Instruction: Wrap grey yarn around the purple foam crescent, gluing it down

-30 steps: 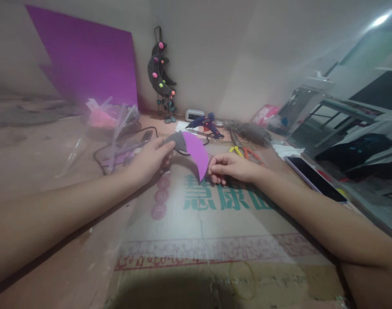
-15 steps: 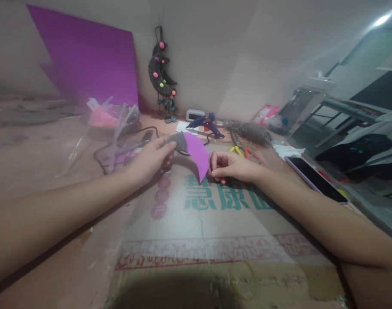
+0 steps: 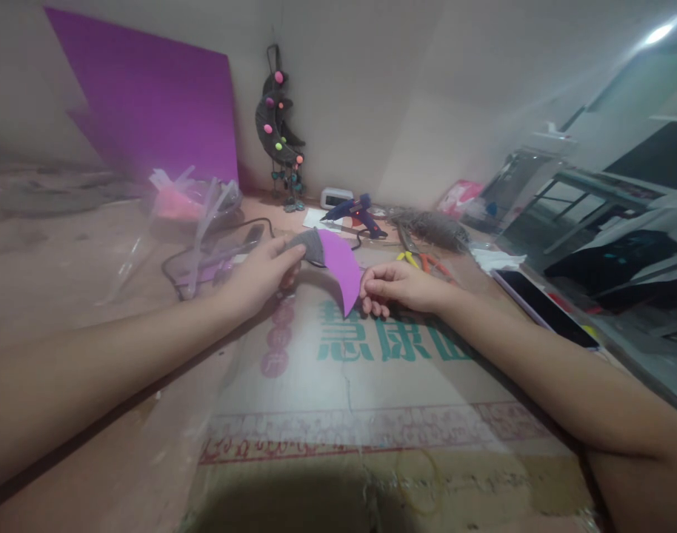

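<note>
A purple crescent [image 3: 340, 263], cut from flat sheet, is wrapped at its upper left end in grey yarn [image 3: 310, 246]. My left hand [image 3: 275, 266] is closed on this wrapped end, thumb on top, with the bare purple tip pointing down. Beside the tip, my right hand [image 3: 386, 289] has its thumb and index finger together and the other fingers curled. Whatever it may pinch is too small to make out. Both hands are above a cardboard sheet [image 3: 294, 392] printed with green characters.
Behind the hands lie a blue glue gun [image 3: 356, 215], pliers [image 3: 413, 259] and a grey yarn bundle [image 3: 432, 228]. A phone [image 3: 544, 307] rests at the right. Plastic bags [image 3: 188, 200] and a large purple sheet [image 3: 161, 104] are at left. A decorated crescent [image 3: 275, 122] hangs on the wall.
The fingers of my right hand have shifted, the thumb lying flatter and the lower fingers curled beneath. My left hand and the crescent have hardly moved.
</note>
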The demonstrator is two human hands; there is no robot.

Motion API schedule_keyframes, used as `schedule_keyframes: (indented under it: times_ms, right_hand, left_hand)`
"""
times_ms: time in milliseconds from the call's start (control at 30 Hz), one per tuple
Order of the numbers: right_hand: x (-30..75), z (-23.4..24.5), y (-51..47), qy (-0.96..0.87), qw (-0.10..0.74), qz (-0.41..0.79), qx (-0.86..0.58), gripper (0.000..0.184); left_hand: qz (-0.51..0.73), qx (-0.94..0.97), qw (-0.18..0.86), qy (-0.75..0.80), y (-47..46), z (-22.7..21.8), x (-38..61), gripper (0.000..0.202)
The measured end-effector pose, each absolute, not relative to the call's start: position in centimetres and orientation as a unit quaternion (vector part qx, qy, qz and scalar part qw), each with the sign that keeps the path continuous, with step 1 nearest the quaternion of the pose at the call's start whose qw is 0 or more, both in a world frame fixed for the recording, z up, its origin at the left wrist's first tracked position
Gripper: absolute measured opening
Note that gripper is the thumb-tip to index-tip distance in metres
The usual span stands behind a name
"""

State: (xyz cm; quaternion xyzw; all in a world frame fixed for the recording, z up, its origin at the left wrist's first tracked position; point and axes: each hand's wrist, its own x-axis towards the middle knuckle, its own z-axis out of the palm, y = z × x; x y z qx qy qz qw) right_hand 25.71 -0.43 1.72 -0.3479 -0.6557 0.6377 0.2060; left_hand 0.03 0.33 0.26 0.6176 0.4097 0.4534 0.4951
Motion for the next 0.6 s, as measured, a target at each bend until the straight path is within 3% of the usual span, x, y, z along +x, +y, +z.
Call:
schedule_keyframes:
  times_ms: [600]
  right_hand:
    - [25.8,1.82,-0.48,-0.665,0.199,0.623,-0.362,0.024]
  left_hand:
    - [0.451,0.615,0.504,0.405,0.11,0.55,0.2,0.022]
